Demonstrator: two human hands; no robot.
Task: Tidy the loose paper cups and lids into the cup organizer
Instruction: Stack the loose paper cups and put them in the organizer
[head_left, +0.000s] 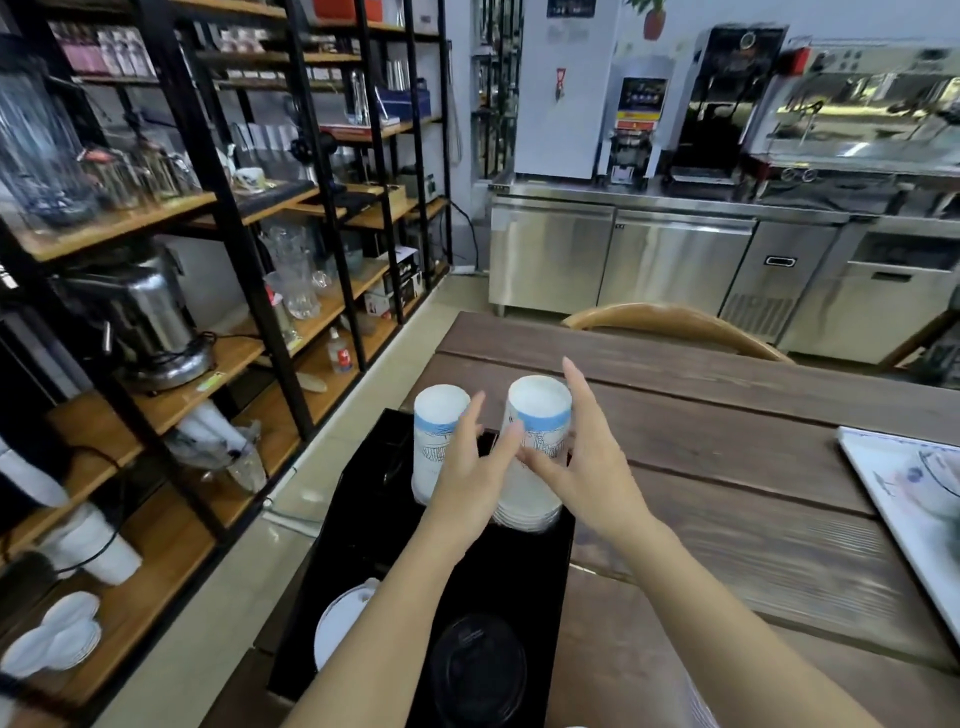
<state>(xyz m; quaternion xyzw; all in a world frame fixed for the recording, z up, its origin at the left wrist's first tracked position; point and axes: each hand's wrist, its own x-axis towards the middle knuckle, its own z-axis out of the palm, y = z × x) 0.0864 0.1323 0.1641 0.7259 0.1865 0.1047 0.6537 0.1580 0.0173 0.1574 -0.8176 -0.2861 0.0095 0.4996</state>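
Black lids (478, 670) at 6 o'clock and white lids (340, 618) already sit in your organizer (524, 582). Your left hand (470, 467) and right hand (587, 467), fingers spread, steady the stack (535, 441) at 12, beside another stack (436, 436); judging by this, little remains.

Both bare forearms reach forward, converging. Left hand (470, 470): fingers spread and extended upward, palm turned right. Right hand (584, 457): fingers straight and together, pointing up, thumb angled inward toward the left fingertips. Neither appears closed in a grip, though contact is unclear.
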